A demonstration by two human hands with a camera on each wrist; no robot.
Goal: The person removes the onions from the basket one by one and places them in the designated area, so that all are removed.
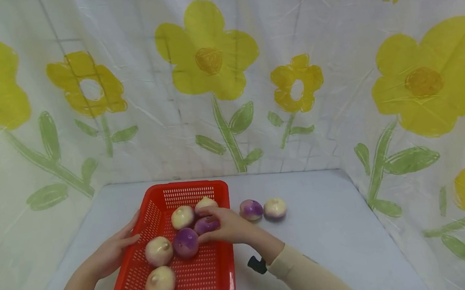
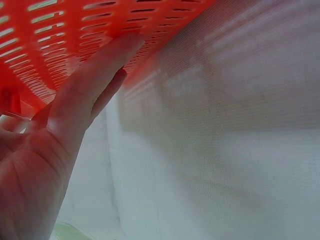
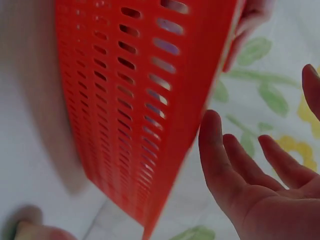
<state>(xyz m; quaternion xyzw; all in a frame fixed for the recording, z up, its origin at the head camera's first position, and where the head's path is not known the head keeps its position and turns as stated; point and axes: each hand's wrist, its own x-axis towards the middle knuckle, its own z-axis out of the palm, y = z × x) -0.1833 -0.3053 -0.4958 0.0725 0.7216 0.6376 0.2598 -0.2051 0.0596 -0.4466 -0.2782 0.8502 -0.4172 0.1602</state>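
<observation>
A red perforated plastic basket [image 1: 225, 278] stands on the table, with several white-and-purple turnips inside. My left hand [image 1: 109, 252] rests against the basket's left side; in the left wrist view its straight fingers [image 2: 95, 75] lie along the slotted wall. My right hand [image 1: 228, 226] reaches over the right rim, fingers spread around a purple turnip [image 1: 203, 226], which it partly hides. The right wrist view shows those fingers [image 3: 212, 140] apart beside the rim, gripping nothing. Close by lie another purple turnip [image 1: 186, 243] and a pale turnip [image 1: 182, 217].
Two more turnips, one purple and white [image 1: 250, 209] and one mostly pale [image 1: 275, 208], sit side by side on the white table [image 1: 328, 243], right of the basket. Behind the table hangs a white curtain [image 1: 151, 139] painted with yellow flowers.
</observation>
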